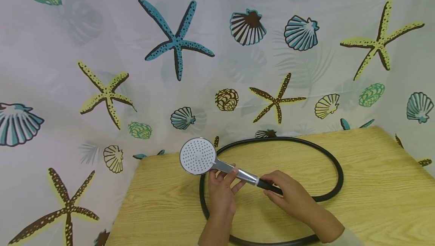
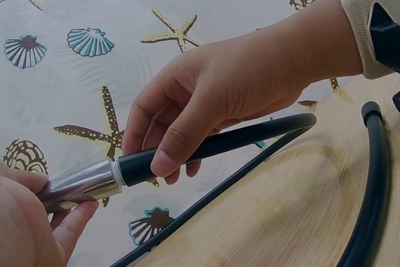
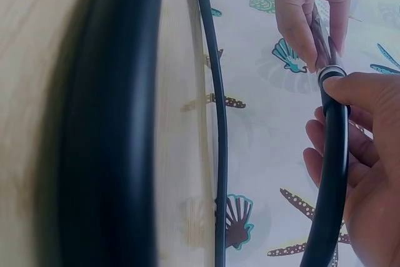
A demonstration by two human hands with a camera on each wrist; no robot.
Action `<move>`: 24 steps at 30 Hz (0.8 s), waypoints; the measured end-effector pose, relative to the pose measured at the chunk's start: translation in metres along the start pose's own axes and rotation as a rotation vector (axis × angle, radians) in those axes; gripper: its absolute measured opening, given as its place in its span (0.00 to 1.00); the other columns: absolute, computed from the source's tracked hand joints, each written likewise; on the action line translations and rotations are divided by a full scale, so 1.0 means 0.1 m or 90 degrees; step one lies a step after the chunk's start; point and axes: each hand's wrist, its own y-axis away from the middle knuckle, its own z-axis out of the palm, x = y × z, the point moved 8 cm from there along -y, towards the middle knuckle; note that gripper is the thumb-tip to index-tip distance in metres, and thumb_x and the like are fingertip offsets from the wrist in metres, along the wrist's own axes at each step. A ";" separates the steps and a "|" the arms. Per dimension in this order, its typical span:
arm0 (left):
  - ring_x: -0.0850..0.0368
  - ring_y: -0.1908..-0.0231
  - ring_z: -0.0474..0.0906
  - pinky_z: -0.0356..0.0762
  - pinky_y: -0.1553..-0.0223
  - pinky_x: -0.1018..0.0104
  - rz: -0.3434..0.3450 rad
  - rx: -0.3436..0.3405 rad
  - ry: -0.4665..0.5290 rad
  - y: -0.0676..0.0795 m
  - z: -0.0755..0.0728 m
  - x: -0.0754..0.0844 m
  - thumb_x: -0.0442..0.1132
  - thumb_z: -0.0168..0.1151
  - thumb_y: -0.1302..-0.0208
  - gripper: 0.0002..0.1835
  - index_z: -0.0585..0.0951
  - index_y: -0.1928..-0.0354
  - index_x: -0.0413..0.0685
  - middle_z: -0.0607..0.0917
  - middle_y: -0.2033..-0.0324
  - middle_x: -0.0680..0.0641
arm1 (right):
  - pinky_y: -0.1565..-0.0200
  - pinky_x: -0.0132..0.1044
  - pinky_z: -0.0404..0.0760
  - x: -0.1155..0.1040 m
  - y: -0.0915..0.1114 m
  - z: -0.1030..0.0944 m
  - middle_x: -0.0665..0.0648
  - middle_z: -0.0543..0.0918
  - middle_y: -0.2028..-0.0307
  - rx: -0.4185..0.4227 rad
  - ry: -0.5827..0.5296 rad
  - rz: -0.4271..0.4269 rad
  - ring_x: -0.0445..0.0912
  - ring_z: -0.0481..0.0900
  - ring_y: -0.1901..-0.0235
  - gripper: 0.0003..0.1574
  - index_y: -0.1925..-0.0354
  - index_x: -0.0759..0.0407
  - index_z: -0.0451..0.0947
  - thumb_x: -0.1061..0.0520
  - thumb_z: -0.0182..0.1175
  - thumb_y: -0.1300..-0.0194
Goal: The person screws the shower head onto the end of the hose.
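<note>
My left hand (image 1: pixel 222 193) grips the chrome handle of a shower head (image 1: pixel 198 156), whose round white spray face with small grey nozzles tilts toward the head camera. With thumb and fingers, my right hand (image 1: pixel 289 197) pinches the black end of a shower hose (image 1: pixel 270 186) at the base of that handle. A thin pale ring (image 2: pixel 117 171) shows between the chrome and the black end in the left wrist view. Both hands hold the shower head and hose end above the table. In the right wrist view, the thumb lies along the black hose end (image 3: pixel 335 101).
The rest of the black hose loops across the wood-grain table (image 1: pixel 163 208). Its other end, with a black fitting (image 2: pixel 371 109), lies on the tabletop. Behind and at the sides hangs a white curtain (image 1: pixel 217 65) printed with starfish and shells, close to the table's back edge.
</note>
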 end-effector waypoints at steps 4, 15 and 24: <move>0.51 0.52 0.83 0.87 0.59 0.50 0.003 -0.003 -0.003 0.00 0.00 0.00 0.31 0.68 0.42 0.28 0.67 0.42 0.47 0.79 0.50 0.41 | 0.55 0.33 0.86 0.00 0.00 0.00 0.43 0.78 0.54 0.009 0.004 -0.013 0.34 0.79 0.57 0.24 0.45 0.49 0.75 0.57 0.68 0.40; 0.49 0.51 0.83 0.87 0.59 0.49 0.008 -0.008 -0.005 0.01 0.01 0.01 0.31 0.68 0.42 0.26 0.69 0.44 0.51 0.79 0.51 0.42 | 0.55 0.35 0.86 -0.01 0.00 0.00 0.43 0.77 0.55 0.021 -0.006 -0.026 0.34 0.78 0.57 0.22 0.49 0.49 0.75 0.60 0.68 0.41; 0.53 0.54 0.84 0.87 0.59 0.50 0.002 -0.002 -0.005 0.01 0.00 0.01 0.31 0.69 0.43 0.26 0.70 0.45 0.51 0.80 0.52 0.43 | 0.54 0.37 0.86 0.00 0.00 0.01 0.41 0.77 0.56 0.018 -0.007 -0.026 0.33 0.79 0.56 0.22 0.50 0.48 0.76 0.60 0.68 0.41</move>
